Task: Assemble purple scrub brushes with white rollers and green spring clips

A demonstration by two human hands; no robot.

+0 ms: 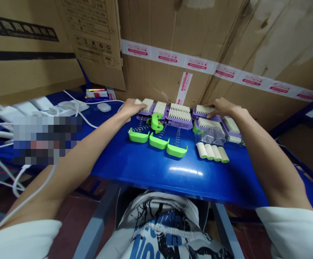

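Note:
My left hand [131, 110] is closed at the left end of a row of purple blocks with cream bristles. A small cream piece [138, 101] shows between its fingers, beside the leftmost bristle block [146, 105]. My right hand [221, 107] has its fingers and thumb around the edge of another bristle block [203, 109] at the back right. Between the hands sit a wide bristle block [179, 113] and a green curved piece [157, 123]. In front lie green curved covers [158, 141] with metal springs [177, 136] behind them.
Several cream rollers [210, 151] with green ends lie before a clear plastic tray [209, 136]. On the left are a white mouse [104, 107], a power strip [72, 107] and loose white cables. Cardboard [156, 21] stands along the back of the blue table [135, 165].

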